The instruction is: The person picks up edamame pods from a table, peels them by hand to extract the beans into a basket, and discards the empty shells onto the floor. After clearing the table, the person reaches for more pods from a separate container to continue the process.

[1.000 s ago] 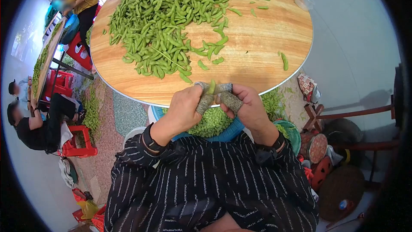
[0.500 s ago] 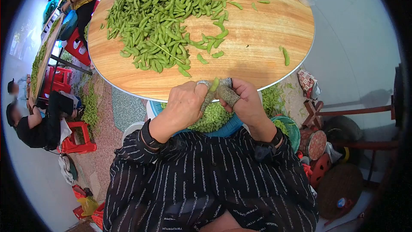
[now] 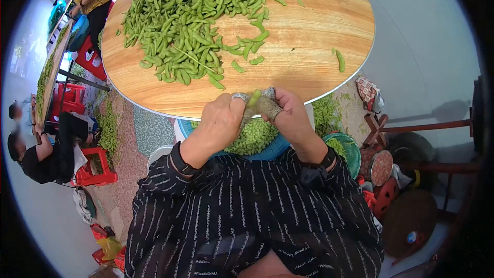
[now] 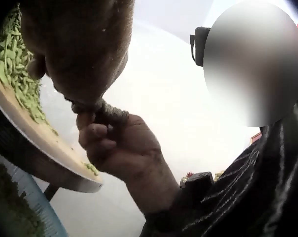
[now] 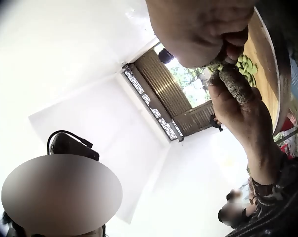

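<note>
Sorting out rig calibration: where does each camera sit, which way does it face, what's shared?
Head: worn there, facing forward and down at the round wood-grain table, heaped green pods, left grip, right grip and black white-striped shirt.
Left wrist: worn there, facing up and across; left grip close, right grip, shirt and the wearer's blurred head beyond.
Right wrist: worn there, facing upward; right grip close, left grip, pale walls and head beyond.
Shared by both wrist views: both grips, that head, table edge.

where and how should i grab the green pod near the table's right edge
Probably pinch the pod at its middle, coming from above, across its two long sides: it is slim, lies on the table roughly front to back, and sits well apart from the heap.
</note>
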{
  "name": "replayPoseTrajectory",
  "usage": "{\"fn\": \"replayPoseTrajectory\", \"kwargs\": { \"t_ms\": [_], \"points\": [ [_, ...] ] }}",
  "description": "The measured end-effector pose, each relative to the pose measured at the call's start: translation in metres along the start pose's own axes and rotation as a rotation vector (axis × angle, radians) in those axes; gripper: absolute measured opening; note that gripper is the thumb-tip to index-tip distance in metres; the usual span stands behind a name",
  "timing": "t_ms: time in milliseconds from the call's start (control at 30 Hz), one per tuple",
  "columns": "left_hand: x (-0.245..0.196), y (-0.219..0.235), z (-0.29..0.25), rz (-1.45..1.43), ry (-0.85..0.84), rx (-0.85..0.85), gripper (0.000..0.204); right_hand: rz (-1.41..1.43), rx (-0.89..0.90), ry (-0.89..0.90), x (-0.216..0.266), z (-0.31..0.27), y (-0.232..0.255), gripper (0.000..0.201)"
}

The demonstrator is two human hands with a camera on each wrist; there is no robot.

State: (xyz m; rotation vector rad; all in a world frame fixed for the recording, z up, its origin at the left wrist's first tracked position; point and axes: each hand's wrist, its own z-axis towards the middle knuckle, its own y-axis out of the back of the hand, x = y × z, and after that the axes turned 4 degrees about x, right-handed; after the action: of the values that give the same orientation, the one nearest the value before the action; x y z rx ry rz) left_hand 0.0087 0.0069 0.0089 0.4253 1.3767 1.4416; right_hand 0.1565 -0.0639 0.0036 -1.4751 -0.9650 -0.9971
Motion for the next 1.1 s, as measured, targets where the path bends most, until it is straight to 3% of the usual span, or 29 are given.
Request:
{"fn": "replayPoseTrajectory", "kwargs": {
  "t_ms": [167,233,367,433,467,533,667,733,767,833,967,1033,1067,1100],
  "points": [
    [0.008,-0.012,-0.001,0.024,-0.102,-0.091,0.03,0.005,0.053,-0.047,-0.005,0.002,0.003,0.012],
    [0.013,-0.019,-0.003,-0.116,-0.137,-0.184,0.03,0.045,0.066,0.044,-0.008,0.002,0.0,0.013],
    [0.013,-0.033,-0.008,-0.313,-0.032,-0.208,0.024,0.015,0.128,0.11,-0.015,0.004,0.004,0.012],
    [0.004,-0.033,-0.006,-0.829,0.127,-0.285,0.014,-0.062,0.186,0.219,-0.018,0.005,0.005,0.01],
    [0.005,-0.032,-0.009,-0.828,0.129,-0.286,0.014,-0.061,0.189,0.219,-0.018,0.006,0.005,0.01],
    [0.011,-0.033,-0.013,-1.602,0.356,-0.08,0.02,-0.103,0.221,0.247,-0.018,0.007,0.008,0.01],
    [0.012,-0.032,-0.011,-1.646,0.392,-0.094,0.025,-0.023,0.241,0.112,-0.013,0.01,0.012,0.009],
    [0.008,-0.017,-0.001,-1.151,0.299,0.007,0.024,-0.251,0.165,0.055,-0.01,0.011,0.014,0.008],
    [0.012,-0.016,0.0,-1.154,0.299,0.006,0.024,-0.253,0.164,0.053,-0.007,0.011,0.013,0.008],
    [0.02,-0.012,0.001,-0.867,0.229,0.007,0.018,-0.616,0.199,0.151,0.003,0.01,0.009,0.008],
    [0.014,-0.007,0.005,-0.987,0.208,0.063,0.015,-0.82,0.236,0.277,0.014,0.011,0.005,0.01],
    [0.01,-0.002,0.004,-1.257,0.391,0.076,0.016,-0.753,0.299,0.166,0.016,0.014,0.007,0.008],
    [0.01,-0.002,0.002,-1.258,0.392,0.076,0.016,-0.753,0.3,0.163,0.013,0.016,0.009,0.008],
    [0.01,-0.002,0.0,-1.425,0.439,0.067,0.018,-0.582,0.334,0.13,0.006,0.018,0.011,0.009]
  ]
}}
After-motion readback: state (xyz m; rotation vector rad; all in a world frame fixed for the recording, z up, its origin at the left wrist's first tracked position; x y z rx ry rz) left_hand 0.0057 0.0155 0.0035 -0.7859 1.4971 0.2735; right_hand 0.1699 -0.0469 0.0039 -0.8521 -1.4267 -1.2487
